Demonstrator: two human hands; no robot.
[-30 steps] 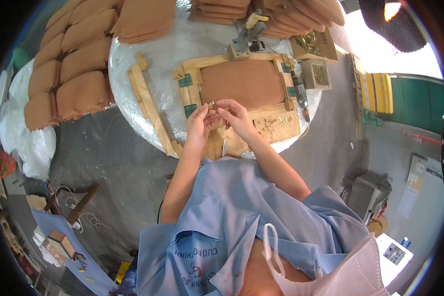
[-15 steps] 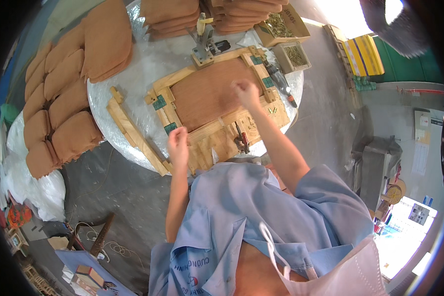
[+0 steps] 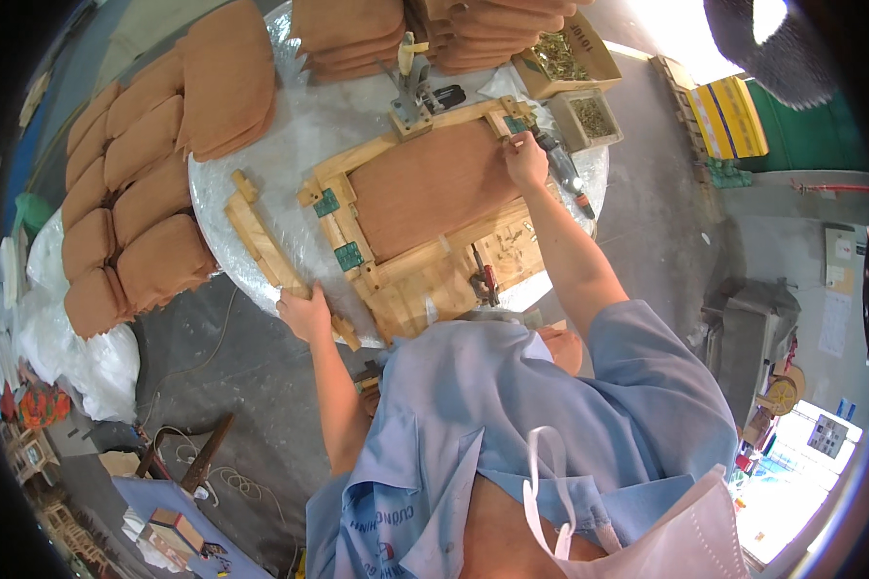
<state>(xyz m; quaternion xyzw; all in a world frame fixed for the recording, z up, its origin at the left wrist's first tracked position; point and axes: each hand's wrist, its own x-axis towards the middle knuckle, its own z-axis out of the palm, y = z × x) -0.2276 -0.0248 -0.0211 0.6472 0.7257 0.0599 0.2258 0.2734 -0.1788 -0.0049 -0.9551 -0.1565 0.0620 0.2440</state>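
Observation:
My left hand is closed round the lower part of a loose wooden rail, which lies at the left edge of the round table. My right hand rests at the right end of a brown panel, its fingers pinched together beside a green pad. What they hold, if anything, is hidden. The panel lies inside a wooden jig with green pads at its sides. A toggle clamp stands on the jig's far bar, and a smaller red-handled clamp on its near board.
Stacks of brown panels stand at the back and left. A power screwdriver lies right of the jig. Beyond it are a carton and a small bin of metal fasteners. The plastic-wrapped round table carries the jig.
My left hand has moved left and down from the jig's corner onto the loose rail. My right hand has moved from above the panel to its right end.

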